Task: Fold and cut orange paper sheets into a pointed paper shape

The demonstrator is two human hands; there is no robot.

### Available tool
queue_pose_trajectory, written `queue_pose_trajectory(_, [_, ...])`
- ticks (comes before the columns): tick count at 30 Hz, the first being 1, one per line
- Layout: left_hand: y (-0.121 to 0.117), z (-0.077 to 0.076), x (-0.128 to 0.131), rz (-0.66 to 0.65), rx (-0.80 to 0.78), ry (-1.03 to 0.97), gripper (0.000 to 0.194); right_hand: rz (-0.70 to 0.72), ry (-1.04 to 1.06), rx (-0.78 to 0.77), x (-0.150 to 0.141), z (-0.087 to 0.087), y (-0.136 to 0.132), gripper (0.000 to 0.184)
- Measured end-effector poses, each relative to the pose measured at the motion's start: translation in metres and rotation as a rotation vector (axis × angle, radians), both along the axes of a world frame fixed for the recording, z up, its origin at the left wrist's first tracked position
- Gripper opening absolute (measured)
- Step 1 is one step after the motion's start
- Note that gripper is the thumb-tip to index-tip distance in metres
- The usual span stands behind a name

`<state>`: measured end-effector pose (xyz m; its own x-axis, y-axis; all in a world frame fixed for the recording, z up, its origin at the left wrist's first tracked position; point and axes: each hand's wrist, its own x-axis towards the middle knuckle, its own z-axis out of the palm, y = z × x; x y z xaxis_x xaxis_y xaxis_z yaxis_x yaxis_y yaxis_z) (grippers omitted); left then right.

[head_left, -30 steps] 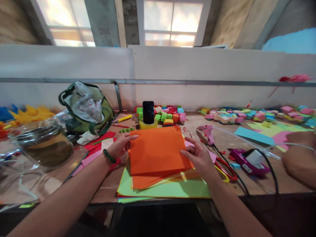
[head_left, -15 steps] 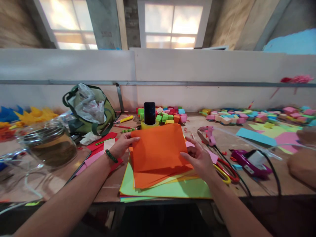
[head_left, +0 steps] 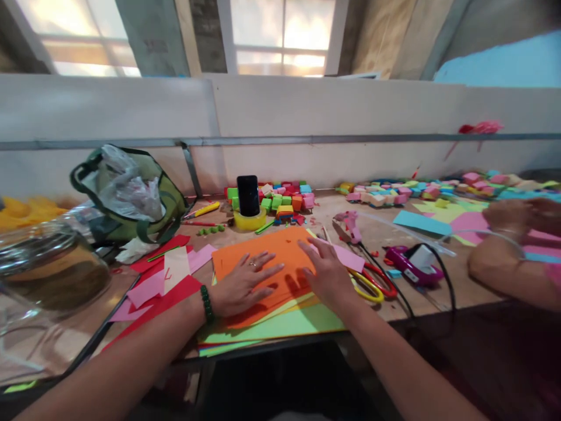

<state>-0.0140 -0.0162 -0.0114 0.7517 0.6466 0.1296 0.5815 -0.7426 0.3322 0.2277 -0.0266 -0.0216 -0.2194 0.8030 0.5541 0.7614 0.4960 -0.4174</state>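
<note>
An orange sheet of paper (head_left: 276, 242) lies on top of a stack of coloured sheets, with a light green sheet (head_left: 280, 327) showing below it at the table's front edge. My left hand (head_left: 248, 283) rests palm down over the orange sheet, fingers spread, with a ring and a green bead bracelet. Over the sheet's right part is my right hand (head_left: 328, 272), its fingers apart and nothing held. Yellow- and red-handled scissors (head_left: 370, 286) lie just right of my right hand, partly under a pink paper piece (head_left: 348, 255).
A phone (head_left: 248, 196) stands in a yellow tape roll (head_left: 249, 220), before several small paper blocks (head_left: 280, 202). At left are a glass jar (head_left: 52, 269) and a green bag (head_left: 169, 193). Rightward lie a pink glue gun (head_left: 352, 227), a purple power strip (head_left: 412, 269) and another person's arm (head_left: 504, 263).
The raised orange sheet now lies flat on the stack. Both hands have let go of its edges and spread over it. The view has shifted right, showing more of the other person's arms.
</note>
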Motion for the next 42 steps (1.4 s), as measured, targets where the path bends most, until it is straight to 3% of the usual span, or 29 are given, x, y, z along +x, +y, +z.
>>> queue_pose_trajectory(3, [-0.001,-0.008,0.006,-0.007,-0.114,0.068,0.050,0.232,-0.319,0.068,-0.007,-0.003,-0.011,0.033])
queue_pose_trajectory(5, [0.000,-0.011,0.007,0.020,-0.121,0.036,0.052,0.322,-0.409,0.033,-0.010,-0.008,-0.017,0.031])
queue_pose_trajectory(13, [-0.001,-0.016,0.007,0.026,-0.059,0.174,0.051,0.350,-0.553,-0.015,-0.005,-0.004,-0.032,0.024])
queue_pose_trajectory(21, [0.000,-0.019,0.006,-0.007,-0.009,0.253,0.049,0.121,-0.431,-0.137,0.023,-0.015,-0.042,0.030])
queue_pose_trajectory(28, [-0.001,-0.013,0.008,0.021,-0.041,0.323,0.050,-0.011,-0.250,0.034,0.049,-0.010,-0.069,0.024])
queue_pose_trajectory(31, [-0.001,-0.002,0.012,0.026,-0.084,0.382,0.050,-0.184,-0.279,0.066,0.076,-0.007,-0.070,0.015])
queue_pose_trajectory(36, [0.003,0.011,0.028,0.006,-0.025,0.288,0.047,-0.269,-0.343,0.057,0.110,-0.014,-0.064,0.013])
queue_pose_trajectory(42, [0.001,0.011,0.051,-0.058,0.075,0.276,0.043,-0.328,-0.277,0.107,0.105,-0.014,-0.070,0.019])
